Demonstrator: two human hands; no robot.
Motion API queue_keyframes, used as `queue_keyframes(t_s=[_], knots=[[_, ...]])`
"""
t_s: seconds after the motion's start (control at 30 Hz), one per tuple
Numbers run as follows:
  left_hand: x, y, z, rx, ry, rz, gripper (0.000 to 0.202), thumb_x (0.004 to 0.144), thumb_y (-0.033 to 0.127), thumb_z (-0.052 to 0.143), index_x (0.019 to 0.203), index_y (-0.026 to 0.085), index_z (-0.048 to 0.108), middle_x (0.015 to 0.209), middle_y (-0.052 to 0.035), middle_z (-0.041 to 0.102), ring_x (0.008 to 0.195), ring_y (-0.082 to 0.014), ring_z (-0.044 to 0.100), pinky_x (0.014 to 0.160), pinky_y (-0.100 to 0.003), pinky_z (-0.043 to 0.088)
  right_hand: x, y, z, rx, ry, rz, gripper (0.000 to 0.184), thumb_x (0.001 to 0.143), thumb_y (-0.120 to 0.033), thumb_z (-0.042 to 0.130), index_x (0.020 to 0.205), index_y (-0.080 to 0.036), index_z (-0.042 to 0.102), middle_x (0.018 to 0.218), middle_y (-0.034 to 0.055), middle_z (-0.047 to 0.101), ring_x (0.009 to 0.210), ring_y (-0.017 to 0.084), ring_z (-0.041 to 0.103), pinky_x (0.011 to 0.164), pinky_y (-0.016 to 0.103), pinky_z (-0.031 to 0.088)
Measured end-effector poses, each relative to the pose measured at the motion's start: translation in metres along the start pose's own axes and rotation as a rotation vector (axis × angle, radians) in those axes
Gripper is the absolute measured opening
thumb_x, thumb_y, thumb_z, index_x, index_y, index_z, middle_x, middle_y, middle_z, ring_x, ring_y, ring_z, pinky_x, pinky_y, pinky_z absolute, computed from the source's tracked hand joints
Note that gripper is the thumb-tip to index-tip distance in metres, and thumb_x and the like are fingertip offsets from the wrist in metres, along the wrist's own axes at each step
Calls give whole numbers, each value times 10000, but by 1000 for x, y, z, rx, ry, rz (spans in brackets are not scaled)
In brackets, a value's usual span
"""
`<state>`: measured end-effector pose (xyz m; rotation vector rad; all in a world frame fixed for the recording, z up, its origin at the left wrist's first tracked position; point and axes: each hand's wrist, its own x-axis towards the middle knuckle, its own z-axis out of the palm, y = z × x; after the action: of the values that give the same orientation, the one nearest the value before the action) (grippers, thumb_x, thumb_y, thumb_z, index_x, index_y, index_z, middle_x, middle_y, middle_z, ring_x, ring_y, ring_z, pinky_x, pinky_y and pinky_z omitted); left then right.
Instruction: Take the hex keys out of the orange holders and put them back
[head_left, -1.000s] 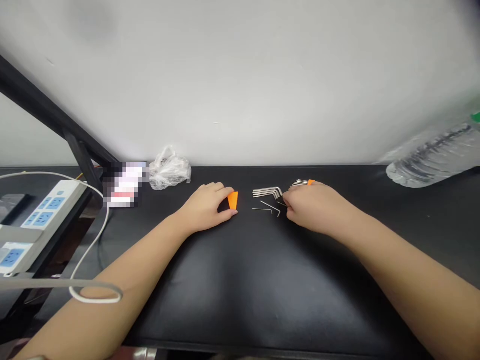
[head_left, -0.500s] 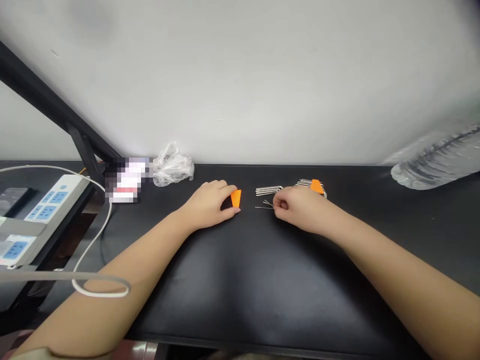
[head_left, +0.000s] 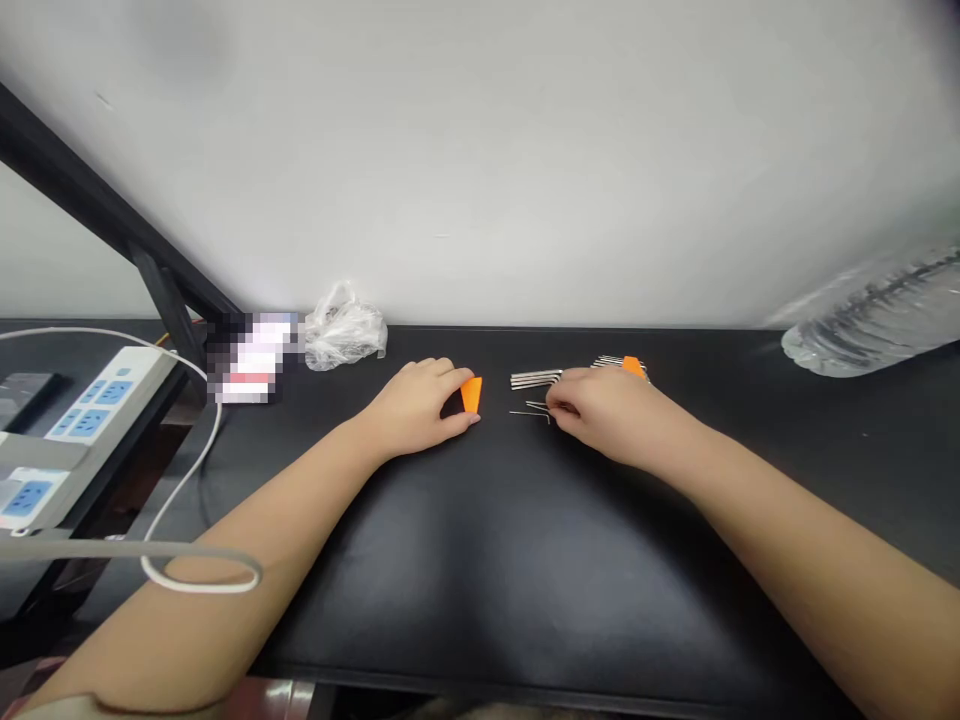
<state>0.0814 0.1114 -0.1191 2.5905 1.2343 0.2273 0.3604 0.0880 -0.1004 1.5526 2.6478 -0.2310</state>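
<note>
My left hand (head_left: 416, 408) lies on the black table and grips a small orange plastic holder (head_left: 471, 394) between thumb and fingers. To the right, my right hand (head_left: 604, 408) is closed in a pinch at the bent ends of thin hex keys (head_left: 536, 405). Another thin hex key (head_left: 529, 413) lies just in front of these, its short bent end near my thumb. Behind my fingertips, several thicker hex keys (head_left: 534, 379) lie side by side. Beyond my right hand is a second orange holder (head_left: 634, 366) with several metal keys (head_left: 609, 361) in it, partly hidden by the hand.
A crumpled clear plastic bag (head_left: 345, 330) and a pixelated object (head_left: 255, 360) sit at the back left. White power strips (head_left: 112, 395) and a looping white cable (head_left: 184, 480) are on the left. A large clear bottle (head_left: 874, 325) lies against the wall (head_left: 480, 180) at right.
My right hand's fingers have shifted slightly, and the front thin key's bent end now shows. The thin keys behind it lie less crossed. My left hand keeps its grip on the orange holder.
</note>
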Motion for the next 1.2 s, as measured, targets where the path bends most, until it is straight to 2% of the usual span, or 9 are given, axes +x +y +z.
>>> queue_keyframes(t_s=[0.2,0.33,0.43,0.57,0.8,0.87,1.0,1.1,1.2], knots=[[-1,-2,2,5,10,5,458,928,498,603,1314,252,600,1101,-76,633,1008,-264,600,917,-407,464,1,14,-1,14,55,31,176,942,-258,530,859,-227,683,902,24,670,704,165,575,648,296,365],[-1,-2,2,1,8,1,445,928,490,605,1305,254,603,1105,-78,632,1008,-264,600,912,-403,465,2,28,-2,81,-22,-34,148,927,-316,576,913,-247,706,933,19,661,711,163,577,639,287,379],[-1,-1,1,-3,4,5,444,931,474,606,1316,253,596,1098,-80,630,1017,-264,601,923,-401,463,3,29,2,58,-33,-58,155,933,-300,570,889,-244,708,928,17,659,718,162,574,684,294,394],[-1,-1,0,-8,15,-1,445,927,468,619,1317,257,594,1076,-73,629,1006,-260,600,929,-403,461,6,20,7,8,22,-86,231,974,-250,507,852,-230,702,904,18,658,713,159,562,769,320,398],[0,-2,1,-12,32,13,467,930,481,624,1337,257,582,1060,-62,630,986,-250,596,921,-399,461,13,14,16,-58,190,-154,279,1018,-233,465,896,-213,715,856,45,627,713,169,524,770,345,398],[1,-2,1,-10,33,11,471,928,482,627,1339,257,582,1067,-65,631,991,-251,599,922,-400,461,16,17,21,-53,266,-133,260,1020,-247,481,968,-224,734,924,69,638,787,194,548,773,356,410],[1,-2,0,-22,33,15,471,932,479,626,1349,266,580,1084,-67,631,990,-249,601,925,-400,462,18,27,30,17,390,-124,283,997,-254,538,1222,-281,707,1237,109,632,1085,282,573,864,424,456],[1,-1,-2,-31,37,15,460,928,459,638,1342,266,584,1088,-64,634,991,-246,599,921,-395,463,20,30,33,98,381,-169,359,1010,-278,521,1338,-335,656,1397,91,584,1238,307,539,944,479,471],[0,-1,-2,-33,33,16,435,928,453,638,1318,263,595,1081,-59,636,995,-246,598,917,-393,464,21,26,32,147,322,-228,394,1027,-378,506,1407,-367,607,1479,84,538,1306,320,511,984,521,471]])
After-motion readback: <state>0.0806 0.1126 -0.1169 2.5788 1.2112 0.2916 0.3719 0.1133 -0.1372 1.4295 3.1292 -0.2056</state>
